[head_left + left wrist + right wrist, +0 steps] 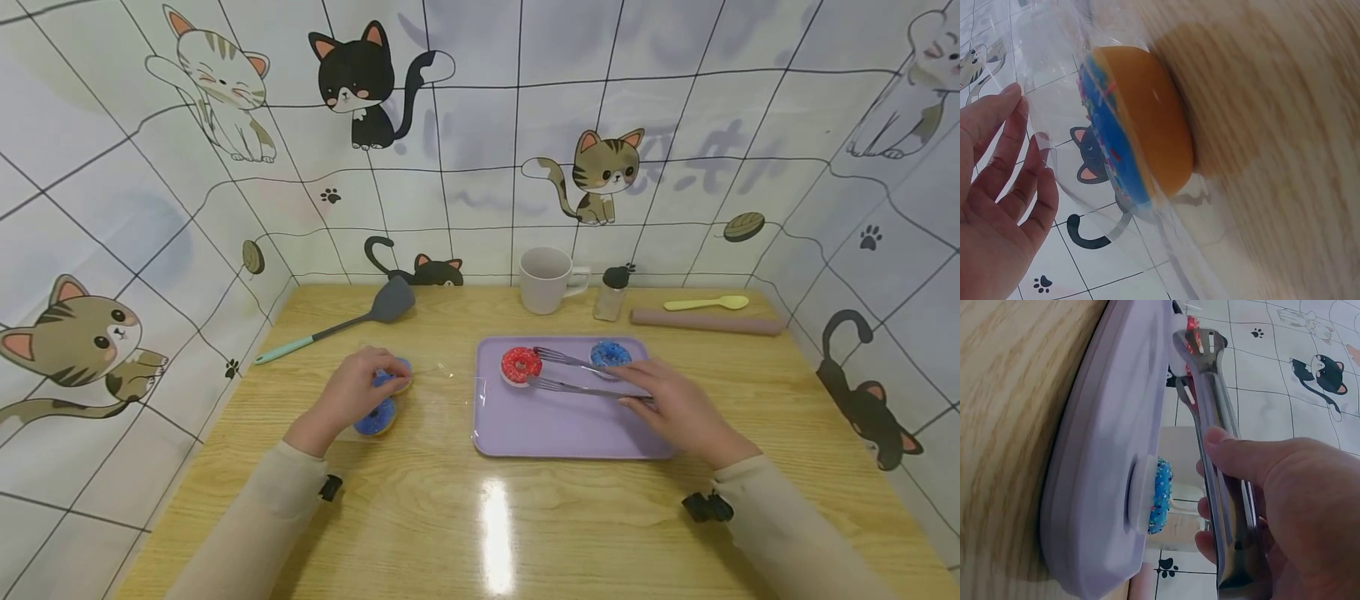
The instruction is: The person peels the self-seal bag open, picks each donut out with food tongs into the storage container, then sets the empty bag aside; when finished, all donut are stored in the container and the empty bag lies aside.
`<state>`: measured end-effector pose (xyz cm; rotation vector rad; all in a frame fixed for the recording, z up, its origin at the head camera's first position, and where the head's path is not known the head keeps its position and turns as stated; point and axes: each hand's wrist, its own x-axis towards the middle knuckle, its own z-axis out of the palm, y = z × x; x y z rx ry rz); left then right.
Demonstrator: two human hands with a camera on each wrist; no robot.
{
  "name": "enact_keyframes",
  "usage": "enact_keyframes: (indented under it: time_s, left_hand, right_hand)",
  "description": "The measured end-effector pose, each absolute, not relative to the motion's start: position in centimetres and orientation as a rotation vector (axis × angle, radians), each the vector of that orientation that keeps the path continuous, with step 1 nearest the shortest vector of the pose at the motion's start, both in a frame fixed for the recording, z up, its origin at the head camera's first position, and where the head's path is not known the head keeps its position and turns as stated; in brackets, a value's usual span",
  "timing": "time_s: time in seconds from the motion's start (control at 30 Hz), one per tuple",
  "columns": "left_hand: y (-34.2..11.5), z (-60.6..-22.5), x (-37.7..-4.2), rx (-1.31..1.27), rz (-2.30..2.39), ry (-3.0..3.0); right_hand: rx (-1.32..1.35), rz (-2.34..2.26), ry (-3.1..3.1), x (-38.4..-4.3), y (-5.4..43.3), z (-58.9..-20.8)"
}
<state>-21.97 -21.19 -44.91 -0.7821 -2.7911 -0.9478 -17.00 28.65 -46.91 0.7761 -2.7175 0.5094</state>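
Note:
My left hand [348,392] pinches the edge of a clear plastic bag [1054,37] between thumb and fingertips. Under the film, a blue-iced doughnut [1113,134] with sprinkles rests on the table; in the head view a second blue doughnut [375,418] lies just nearer, partly covered by the hand. Metal tongs [1225,425] are gripped in my right hand [682,412] above the lilac tray [562,429]. Their spread tips reach the red-iced doughnut [520,366] at the tray's left. Another doughnut, blue and sprinkled [610,354], sits at the back right beneath the tongs.
At the back stand a grey mug [543,282] and a shaker with a black lid [611,293]. A yellow spoon [705,303] and a rolling pin [705,322] lie at the back right. The spatula [360,318] lies at the back left. Cat-patterned walls enclose the wooden table [435,508].

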Motion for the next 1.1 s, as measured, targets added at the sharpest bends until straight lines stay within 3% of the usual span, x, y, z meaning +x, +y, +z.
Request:
enact_keyframes:
  time_s: [1.1]
  left_hand:
    - [-21.28, -45.12, -22.03, -0.778, -0.931, -2.805]
  right_hand:
    - [0.624, 0.453, -2.854, -17.09, 28.23, -47.09]
